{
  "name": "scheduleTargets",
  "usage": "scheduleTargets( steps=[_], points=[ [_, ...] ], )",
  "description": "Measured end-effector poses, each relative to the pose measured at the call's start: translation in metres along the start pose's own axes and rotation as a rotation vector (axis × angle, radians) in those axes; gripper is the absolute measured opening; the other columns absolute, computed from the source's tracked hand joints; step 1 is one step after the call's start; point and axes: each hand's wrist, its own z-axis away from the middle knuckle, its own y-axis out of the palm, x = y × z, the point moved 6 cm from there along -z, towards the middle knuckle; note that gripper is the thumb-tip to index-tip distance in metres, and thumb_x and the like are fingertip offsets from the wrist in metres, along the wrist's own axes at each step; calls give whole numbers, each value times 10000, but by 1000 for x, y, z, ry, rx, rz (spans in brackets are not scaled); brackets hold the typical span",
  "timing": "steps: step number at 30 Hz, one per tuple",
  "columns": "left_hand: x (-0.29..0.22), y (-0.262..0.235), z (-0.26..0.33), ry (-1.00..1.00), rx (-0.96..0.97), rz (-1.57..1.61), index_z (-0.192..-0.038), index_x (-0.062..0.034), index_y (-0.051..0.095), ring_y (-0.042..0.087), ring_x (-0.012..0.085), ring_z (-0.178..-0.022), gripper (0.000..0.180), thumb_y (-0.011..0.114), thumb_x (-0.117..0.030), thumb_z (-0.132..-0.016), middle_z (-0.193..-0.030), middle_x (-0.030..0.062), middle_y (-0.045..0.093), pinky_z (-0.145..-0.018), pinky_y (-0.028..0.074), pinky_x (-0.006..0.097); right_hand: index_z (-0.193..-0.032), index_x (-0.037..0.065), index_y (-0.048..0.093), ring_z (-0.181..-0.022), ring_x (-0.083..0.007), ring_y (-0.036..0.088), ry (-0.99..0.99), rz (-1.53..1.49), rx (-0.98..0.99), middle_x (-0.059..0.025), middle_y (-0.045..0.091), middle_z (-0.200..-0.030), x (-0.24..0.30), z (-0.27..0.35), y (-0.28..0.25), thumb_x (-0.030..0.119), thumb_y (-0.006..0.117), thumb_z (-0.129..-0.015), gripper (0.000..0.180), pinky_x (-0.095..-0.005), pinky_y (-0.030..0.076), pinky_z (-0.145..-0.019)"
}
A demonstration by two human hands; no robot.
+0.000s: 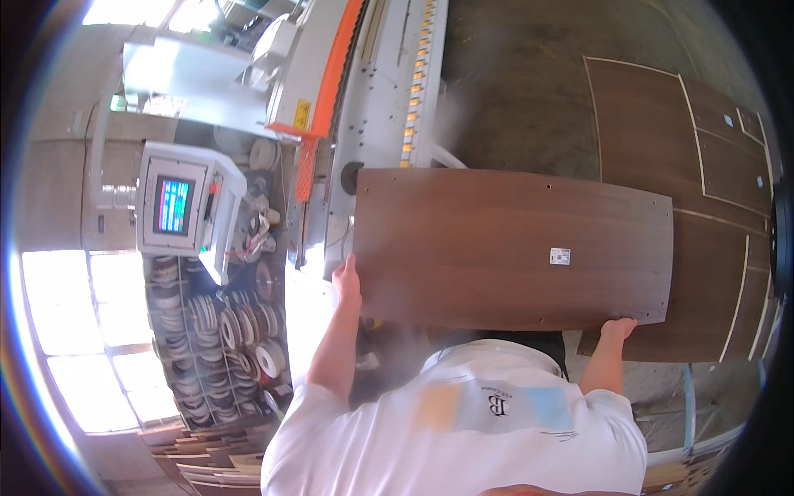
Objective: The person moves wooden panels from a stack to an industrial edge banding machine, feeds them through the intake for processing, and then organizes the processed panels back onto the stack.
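Observation:
A long brown wood-grain board (463, 248) spans the space before my chest, with a small white label (560, 256) and a few drilled holes near its edges. At its left end, my left hand (347, 279) grips the near corner, thumb along the edge. My right hand (619, 327) holds the near edge close to the right corner, its fingers mostly hidden beneath the board. The board's far left part lies by the end of a long edge-banding machine (372, 107) with an orange guard and a row of yellow rollers.
A control panel (174, 205) with a lit screen hangs at the left. Below it stands a rack of edge-band rolls (236, 322). More brown boards (641, 124) lie on the right, and stacked strips (215, 459) sit at the lower left. A metal frame (688, 405) stands at the lower right.

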Motion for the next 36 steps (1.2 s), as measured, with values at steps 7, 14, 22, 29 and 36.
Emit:
scheduleTargets(
  steps=[7, 14, 22, 29, 36],
  points=[
    [10, -13, -51, 255, -88, -475, -1067, -35, 747, 684, 407, -928, 539, 534, -520, -963, -970, 210, 731, -864, 512, 488, -1543, -10, 360, -1422, -338, 426, -81, 56, 134, -130, 417, -1583, 24, 105, 25, 524, 296, -1083, 708, -468, 333, -1200],
    [2, -32, -65, 542, -365, -687, -1369, -154, 567, 451, 297, -1376, 422, 521, -345, -996, -1449, 85, 550, -1144, 325, 463, -1500, 47, 424, -1340, -337, 501, 91, 156, 399, -122, 494, -1504, -14, 208, 22, 568, 357, -1063, 683, -489, 428, -1130],
    [-8, -2, -19, 635, -72, -627, -1428, -151, 543, 322, 263, -1499, 482, 562, -326, -979, -1575, 56, 435, -1251, 197, 475, -1340, 59, 543, -1209, -323, 577, 543, 345, 552, -145, 590, -1312, -70, 306, 5, 524, 565, -993, 581, -564, 516, -1016],
    [-30, -12, -39, 760, -76, -510, -1378, -137, 585, 404, 263, -1448, 447, 610, -283, -956, -1513, 52, 513, -1223, 251, 477, -1407, 75, 510, -1278, -369, 531, 650, 396, 864, -149, 549, -1425, -106, 294, -11, 502, 507, -1031, 568, -539, 481, -1067],
    [-10, -25, -39, 696, -137, -508, -1325, -110, 621, 414, 294, -1443, 402, 589, -273, -958, -1494, 83, 536, -1232, 223, 502, -1435, 59, 480, -1290, -402, 533, 502, 606, 625, -166, 520, -1469, -103, 339, 4, 529, 481, -1044, 612, -529, 492, -1054]
  ],
)
